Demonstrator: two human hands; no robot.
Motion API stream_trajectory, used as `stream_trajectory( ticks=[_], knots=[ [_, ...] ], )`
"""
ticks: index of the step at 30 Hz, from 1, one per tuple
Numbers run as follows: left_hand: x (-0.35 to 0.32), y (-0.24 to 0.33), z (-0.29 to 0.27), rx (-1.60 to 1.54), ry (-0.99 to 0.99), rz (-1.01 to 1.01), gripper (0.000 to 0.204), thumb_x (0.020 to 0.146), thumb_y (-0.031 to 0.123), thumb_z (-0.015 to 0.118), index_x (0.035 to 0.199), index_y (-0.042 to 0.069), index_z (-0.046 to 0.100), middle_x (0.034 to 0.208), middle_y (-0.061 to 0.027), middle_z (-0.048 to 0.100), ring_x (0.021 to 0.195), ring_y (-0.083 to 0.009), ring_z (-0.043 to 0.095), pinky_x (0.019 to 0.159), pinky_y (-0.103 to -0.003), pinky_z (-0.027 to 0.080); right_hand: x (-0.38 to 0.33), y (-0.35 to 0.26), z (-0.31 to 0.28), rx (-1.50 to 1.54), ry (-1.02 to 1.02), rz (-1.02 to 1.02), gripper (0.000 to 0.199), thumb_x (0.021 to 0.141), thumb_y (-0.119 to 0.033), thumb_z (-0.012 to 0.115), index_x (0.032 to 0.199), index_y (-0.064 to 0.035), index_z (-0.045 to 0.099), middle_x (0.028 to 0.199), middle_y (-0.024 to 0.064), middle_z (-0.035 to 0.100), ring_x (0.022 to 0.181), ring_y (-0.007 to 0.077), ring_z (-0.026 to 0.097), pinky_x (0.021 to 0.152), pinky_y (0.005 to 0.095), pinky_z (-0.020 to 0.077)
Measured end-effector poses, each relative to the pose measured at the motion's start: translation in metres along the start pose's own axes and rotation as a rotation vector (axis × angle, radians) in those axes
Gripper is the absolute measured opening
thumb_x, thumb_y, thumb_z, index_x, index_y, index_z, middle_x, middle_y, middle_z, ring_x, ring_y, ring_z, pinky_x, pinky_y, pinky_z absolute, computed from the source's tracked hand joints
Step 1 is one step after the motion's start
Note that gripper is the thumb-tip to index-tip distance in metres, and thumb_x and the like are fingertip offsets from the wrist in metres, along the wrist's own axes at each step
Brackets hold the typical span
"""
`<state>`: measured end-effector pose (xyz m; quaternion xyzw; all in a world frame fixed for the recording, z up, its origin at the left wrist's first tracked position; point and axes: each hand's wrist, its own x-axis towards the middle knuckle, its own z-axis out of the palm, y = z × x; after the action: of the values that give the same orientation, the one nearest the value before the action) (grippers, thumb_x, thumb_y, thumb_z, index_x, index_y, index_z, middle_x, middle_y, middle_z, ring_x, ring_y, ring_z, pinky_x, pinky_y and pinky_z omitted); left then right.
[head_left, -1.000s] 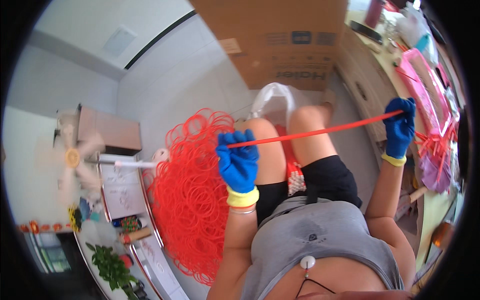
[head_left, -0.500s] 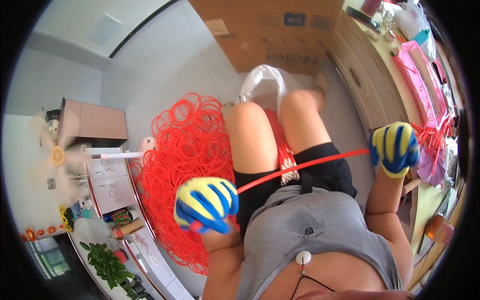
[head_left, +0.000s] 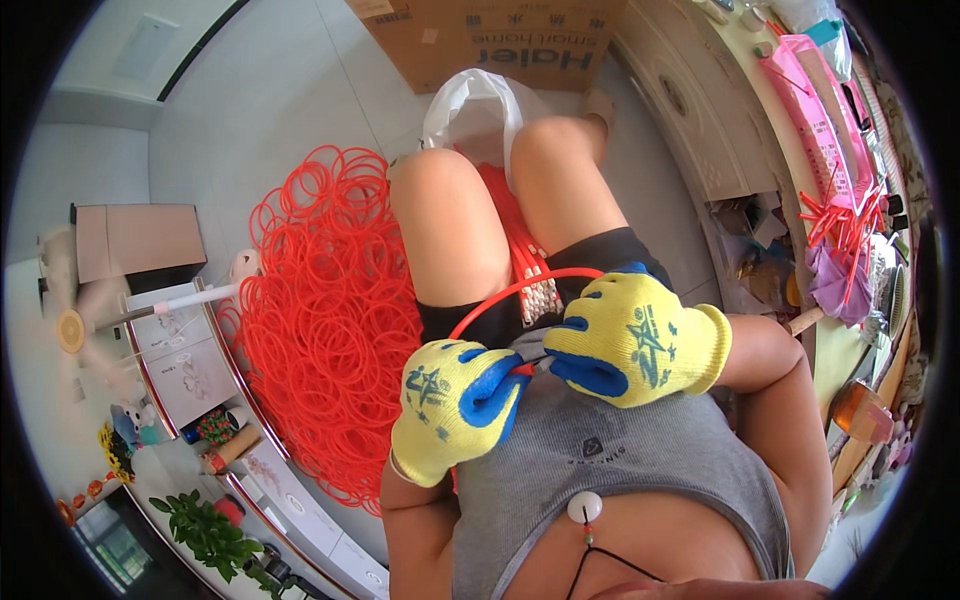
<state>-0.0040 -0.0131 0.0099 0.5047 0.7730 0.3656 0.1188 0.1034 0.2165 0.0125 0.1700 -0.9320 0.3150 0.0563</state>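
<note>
Both my hands wear yellow gloves with blue palms and meet in front of my waist. A red flexible tube [head_left: 530, 281] arches between them in a bent loop. My left hand [head_left: 447, 405] is closed on one red end of the tube. My right hand [head_left: 640, 342] is closed round the other end, where a small pale fitting [head_left: 544, 365] shows between the fingertips. The two ends almost touch; whether they are joined I cannot tell. Between my thighs lies a bundle of red tubes [head_left: 520, 255] with silvery-white fittings [head_left: 540, 305] at their near ends.
A big heap of red tube rings [head_left: 320, 300] covers the floor to my left. A white plastic bag [head_left: 470, 95] lies beyond my knees, before a cardboard box [head_left: 500, 45]. Right, a cluttered table holds a pink basket [head_left: 815, 130]. A fan [head_left: 70, 330] stands far left.
Both hands came together from wide apart, the right one moving left and inward. The tube, nearly straight before, now bends into a loop. The whole view shifted somewhat.
</note>
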Motion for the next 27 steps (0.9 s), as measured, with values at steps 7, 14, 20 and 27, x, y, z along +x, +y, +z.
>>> stream_trajectory(
  ticks=[7, 14, 20, 27],
  knots=[
    [0.002, 0.000, 0.004, 0.037, -0.081, -0.050, 0.018, 0.072, 0.010, 0.079, 0.090, 0.008, 0.077, 0.088, -0.0103, 0.073, 0.079, -0.0334, 0.068, 0.071, -0.045, 0.052, 0.002, -0.002, 0.006, -0.062, -0.079, 0.031, 0.026, 0.079, -0.029, 0.076, 0.099, -0.0129, 0.075, 0.082, 0.0061, 0.069, 0.071, 0.0254, 0.068, 0.064, 0.0365, 0.0522],
    [0.002, -0.010, 0.016, 0.044, -0.186, 0.021, 0.014, 0.071, 0.006, 0.078, 0.085, 0.007, 0.074, 0.088, -0.0096, 0.073, 0.072, -0.0303, 0.067, 0.065, -0.043, 0.051, -0.033, 0.026, 0.050, -0.263, 0.078, -0.308, 0.048, 0.085, -0.024, 0.064, 0.127, -0.0023, 0.070, 0.119, 0.0154, 0.073, 0.096, 0.0301, 0.073, 0.080, 0.0399, 0.0573],
    [0.008, -0.010, 0.005, -0.139, -0.081, -0.024, 0.016, 0.073, 0.004, 0.078, 0.089, 0.005, 0.075, 0.087, -0.0105, 0.073, 0.072, -0.0329, 0.068, 0.065, -0.043, 0.053, 0.000, 0.035, 0.015, 0.233, -0.094, -0.158, 0.050, 0.081, -0.025, 0.074, 0.125, -0.0023, 0.067, 0.109, 0.0149, 0.073, 0.090, 0.0315, 0.072, 0.077, 0.0403, 0.0573],
    [-0.004, -0.012, 0.002, -0.032, -0.109, -0.016, 0.022, 0.072, 0.006, 0.081, 0.094, 0.004, 0.074, 0.087, -0.0130, 0.073, 0.075, -0.0345, 0.069, 0.067, -0.044, 0.053, -0.007, 0.047, 0.028, 0.272, -0.084, -0.325, 0.046, 0.084, -0.020, 0.077, 0.125, -0.0010, 0.067, 0.108, 0.0158, 0.072, 0.089, 0.0302, 0.073, 0.077, 0.0387, 0.0583]
  ],
)
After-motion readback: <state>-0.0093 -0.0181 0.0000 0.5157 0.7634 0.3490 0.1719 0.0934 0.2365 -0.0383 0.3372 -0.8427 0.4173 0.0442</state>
